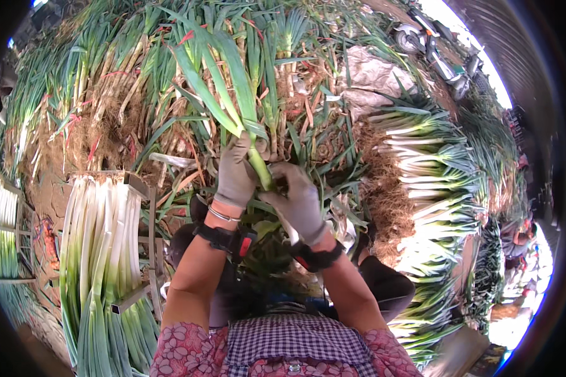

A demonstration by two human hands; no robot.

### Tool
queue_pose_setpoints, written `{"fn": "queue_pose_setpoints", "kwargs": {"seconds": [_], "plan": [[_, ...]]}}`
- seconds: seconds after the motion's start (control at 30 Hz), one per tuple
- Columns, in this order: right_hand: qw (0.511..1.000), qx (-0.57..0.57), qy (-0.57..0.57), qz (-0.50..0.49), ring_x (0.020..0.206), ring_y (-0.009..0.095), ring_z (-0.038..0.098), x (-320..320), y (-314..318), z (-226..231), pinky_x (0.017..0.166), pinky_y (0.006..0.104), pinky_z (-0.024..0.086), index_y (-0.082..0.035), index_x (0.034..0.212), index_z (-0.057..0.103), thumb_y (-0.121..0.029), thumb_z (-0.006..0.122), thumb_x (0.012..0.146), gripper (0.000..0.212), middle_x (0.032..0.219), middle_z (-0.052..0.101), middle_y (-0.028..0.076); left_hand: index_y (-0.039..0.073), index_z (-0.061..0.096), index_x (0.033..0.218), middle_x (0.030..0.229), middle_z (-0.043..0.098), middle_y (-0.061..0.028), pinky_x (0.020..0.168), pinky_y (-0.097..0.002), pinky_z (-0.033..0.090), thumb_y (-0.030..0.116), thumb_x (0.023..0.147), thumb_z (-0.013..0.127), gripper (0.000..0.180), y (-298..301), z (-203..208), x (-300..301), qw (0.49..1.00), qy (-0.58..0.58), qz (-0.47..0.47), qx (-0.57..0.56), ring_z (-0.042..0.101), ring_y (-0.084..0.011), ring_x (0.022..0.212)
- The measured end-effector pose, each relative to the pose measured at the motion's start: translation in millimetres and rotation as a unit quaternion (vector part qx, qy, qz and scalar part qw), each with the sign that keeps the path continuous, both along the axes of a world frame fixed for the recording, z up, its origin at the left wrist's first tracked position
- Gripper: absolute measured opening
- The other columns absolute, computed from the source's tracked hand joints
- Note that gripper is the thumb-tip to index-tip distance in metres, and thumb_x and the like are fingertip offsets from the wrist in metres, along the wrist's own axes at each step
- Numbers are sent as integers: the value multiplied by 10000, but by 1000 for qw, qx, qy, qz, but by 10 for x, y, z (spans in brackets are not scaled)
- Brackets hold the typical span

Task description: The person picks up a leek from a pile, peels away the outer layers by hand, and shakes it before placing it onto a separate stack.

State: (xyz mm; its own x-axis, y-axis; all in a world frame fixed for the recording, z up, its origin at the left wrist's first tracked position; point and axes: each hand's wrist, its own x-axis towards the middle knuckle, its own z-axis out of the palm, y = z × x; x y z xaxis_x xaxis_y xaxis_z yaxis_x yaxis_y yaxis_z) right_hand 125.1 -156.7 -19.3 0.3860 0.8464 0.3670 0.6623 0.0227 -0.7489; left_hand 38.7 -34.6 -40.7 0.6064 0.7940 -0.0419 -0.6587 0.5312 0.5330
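While the left hand (234,176), in a grey glove, grasps a leek (258,164) with its fingers closed around the stalk, the right hand (299,204), gloved alike, bends its fingers at the stalk's near end; whether they pinch it I cannot tell. The leek is tilted in front of the person, its green leaves fanning far and slightly left over a heap of rooted leeks (110,103) with red ties (187,38) among them. On the left, pale-stemmed leeks (100,232) lie in a metal rack (152,239), white ends far, green leaves near. On the right runs a long row of leeks (443,173), brown roots (387,195) turned left. Near that row's far end lies a crumpled pale sack (374,75).
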Motion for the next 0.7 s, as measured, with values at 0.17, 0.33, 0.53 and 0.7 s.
{"fn": "queue_pose_setpoints", "kwargs": {"seconds": [0.17,0.33,0.53,0.7], "plan": [[999,-19,-27,30,810,313,625,-13,112,-238,710,400,504,-71,989,578,-88,769,698,349,878,635,100,59,524,981,831,543,-42,782,-389,501,261,985,538,202,26,-75,-29,999,-25,8,31,547,-195,757],[997,-36,-67,13,743,336,620,-8,-44,-221,646,404,499,-64,938,602,-145,736,760,237,833,626,129,39,555,976,781,559,-42,725,-341,507,201,973,565,162,20,136,-73,998,12,49,-26,547,-164,707],[997,-23,51,-57,694,326,644,-44,203,-254,629,384,495,-2,966,592,-104,694,777,237,760,637,176,35,547,1062,846,589,-49,824,-341,510,232,978,564,215,-92,26,-13,994,32,71,74,573,-160,771],[982,-95,161,8,767,106,591,42,126,-182,687,283,478,-1,957,607,-87,677,811,183,797,628,57,35,544,1058,873,590,-49,863,-362,509,231,980,557,211,-54,77,-110,996,4,60,67,581,-166,798]]}}
